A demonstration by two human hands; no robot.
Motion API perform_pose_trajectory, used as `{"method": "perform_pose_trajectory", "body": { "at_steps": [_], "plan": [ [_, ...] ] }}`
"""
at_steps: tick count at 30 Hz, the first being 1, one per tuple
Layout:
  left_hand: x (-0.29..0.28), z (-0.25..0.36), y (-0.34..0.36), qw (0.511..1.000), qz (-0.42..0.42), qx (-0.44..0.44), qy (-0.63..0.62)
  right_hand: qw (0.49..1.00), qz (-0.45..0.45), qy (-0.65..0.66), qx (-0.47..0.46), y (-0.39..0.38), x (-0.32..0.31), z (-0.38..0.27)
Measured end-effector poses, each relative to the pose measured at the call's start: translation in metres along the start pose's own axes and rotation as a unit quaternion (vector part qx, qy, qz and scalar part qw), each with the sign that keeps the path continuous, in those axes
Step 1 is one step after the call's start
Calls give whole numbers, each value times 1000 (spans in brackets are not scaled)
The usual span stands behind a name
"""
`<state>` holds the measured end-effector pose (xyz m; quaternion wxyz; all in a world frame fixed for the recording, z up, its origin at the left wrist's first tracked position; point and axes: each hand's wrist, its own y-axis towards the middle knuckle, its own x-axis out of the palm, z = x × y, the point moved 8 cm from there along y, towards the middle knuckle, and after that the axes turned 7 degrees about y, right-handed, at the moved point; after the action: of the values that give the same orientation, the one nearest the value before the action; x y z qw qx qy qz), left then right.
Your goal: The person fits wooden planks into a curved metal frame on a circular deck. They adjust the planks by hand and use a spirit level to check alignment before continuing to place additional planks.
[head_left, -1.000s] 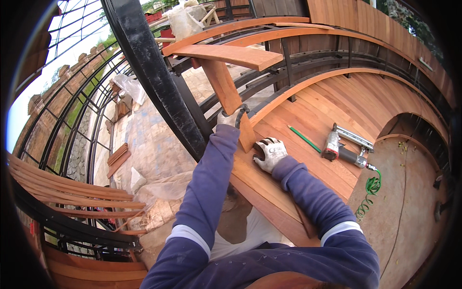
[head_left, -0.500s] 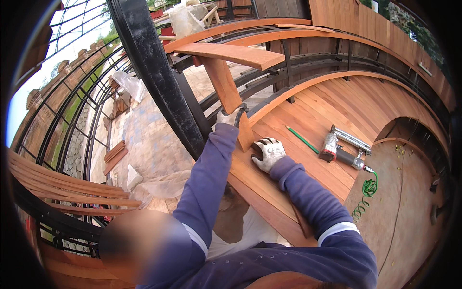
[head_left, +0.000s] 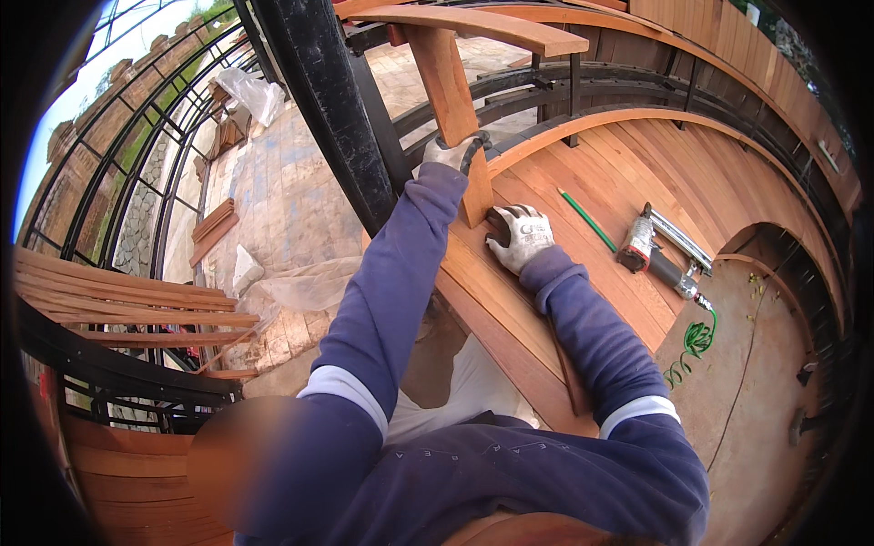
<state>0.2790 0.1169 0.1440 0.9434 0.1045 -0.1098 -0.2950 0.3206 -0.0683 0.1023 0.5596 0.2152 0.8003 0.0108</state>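
Gloved in white and dark grey, my left hand [head_left: 452, 155] is closed round the edge of a reddish wooden board [head_left: 443, 86]. This board stands on end, leaning slightly, and its foot meets the slatted wooden seat [head_left: 619, 164]. My right hand [head_left: 523, 238], in a matching glove, lies on the slats beside the board's foot with its thumb and fingers apart. To the right of that hand are a green pencil [head_left: 587, 220] and a nail gun [head_left: 665, 251]. A flat plank [head_left: 482, 22] lies across the upright board's top.
A black metal post [head_left: 328, 109] rises left of the board. Curved black rails [head_left: 510, 91] run behind the seat. The nail gun's coiled green hose [head_left: 697, 338] hangs over the seat's edge. Stacked wooden strips [head_left: 127, 296] lie at the left, with plastic sheeting [head_left: 300, 287] on the floor.
The whole view has shifted, so the seat and board appear higher in it. My left hand keeps its grip on the board, and my right hand stays on the slats near its foot.
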Motion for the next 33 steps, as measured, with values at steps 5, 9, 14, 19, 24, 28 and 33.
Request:
{"method": "perform_pose_trajectory", "body": {
  "at_steps": [5,9,14,19,24,28,33],
  "plan": [
    [-19,-4,11,999,-17,35,7,993,58,102,-8,8,2,2],
    [-33,-17,24,999,13,-18,24,956,129,265,5,11,-3,18],
    [-23,-5,20,998,-45,42,14,958,115,262,20,11,0,15],
    [-25,-10,16,996,9,7,89,978,106,179,-6,9,0,13],
    [-25,-12,20,996,5,26,89,979,87,181,-10,8,0,8],
    [-32,-21,24,997,25,-7,66,982,80,169,-14,9,0,4],
    [-33,-36,33,991,-104,-7,87,984,79,158,-25,9,1,2]
  ]
}}
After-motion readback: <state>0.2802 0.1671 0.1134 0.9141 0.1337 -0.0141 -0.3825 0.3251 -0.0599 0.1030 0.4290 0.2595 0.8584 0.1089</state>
